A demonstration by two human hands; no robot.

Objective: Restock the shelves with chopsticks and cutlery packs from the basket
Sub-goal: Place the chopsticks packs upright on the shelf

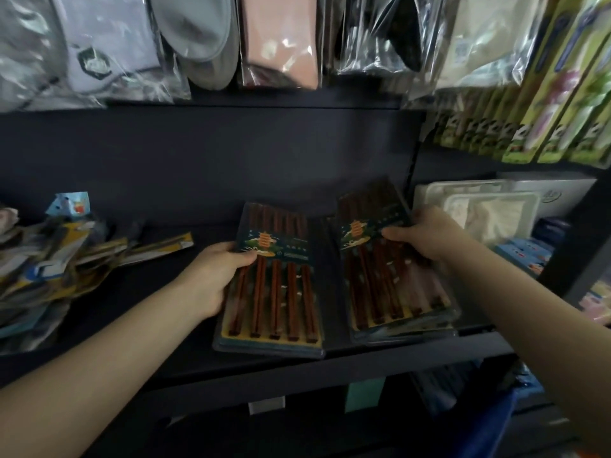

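Two flat packs of dark red-brown chopsticks with teal printed bands lie on the black shelf (185,342). My left hand (215,276) grips the left edge of the left chopstick pack (274,289), thumb on its band. My right hand (429,236) holds the right chopstick pack (390,279) at its right side, thumb over the band; this pack sits tilted on a small stack of similar packs. A blue basket (489,428) shows at the lower right, its contents hidden.
A loose pile of blue and yellow cutlery packs (49,259) lies on the shelf's left. Bagged goods (205,41) hang above. Green boxed packs (545,120) hang at upper right. A clear plastic tray (479,209) stands right of the shelf divider.
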